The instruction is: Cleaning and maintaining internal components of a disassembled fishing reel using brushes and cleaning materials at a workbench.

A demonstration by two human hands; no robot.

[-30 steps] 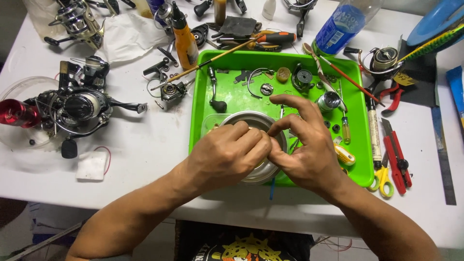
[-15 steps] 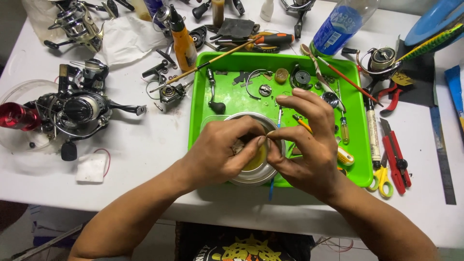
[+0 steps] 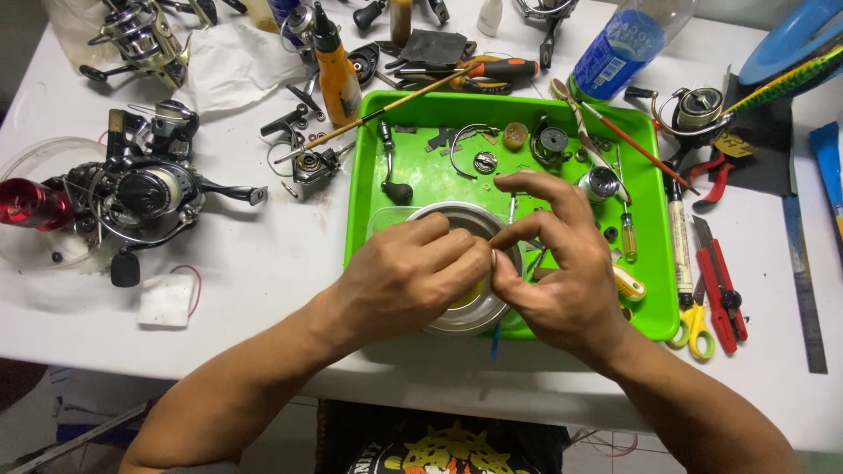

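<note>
Both hands pinched together over the round shallow metal tin [image 3: 457, 320] with yellowish stuff inside, sat at the front of the bright green plastic tray [image 3: 518, 114] on the white bench [image 3: 263, 263]. Left hand [image 3: 408, 281] curled shut, right hand [image 3: 562, 281] closed fingertip to fingertip against it – something tiny probably held between them, too small to make out. Risky spot, honestly: one slip and the bit dropped into the tin or bounced among the loose small reel parts [image 3: 485, 161] further back. Thin red-handled brush [image 3: 628, 140] and small yellow-handled screwdriver [image 3: 628, 237] lay just beside the right hand – easy to knock. Black spinning reel [image 3: 140, 197] well apart on the left.
</note>
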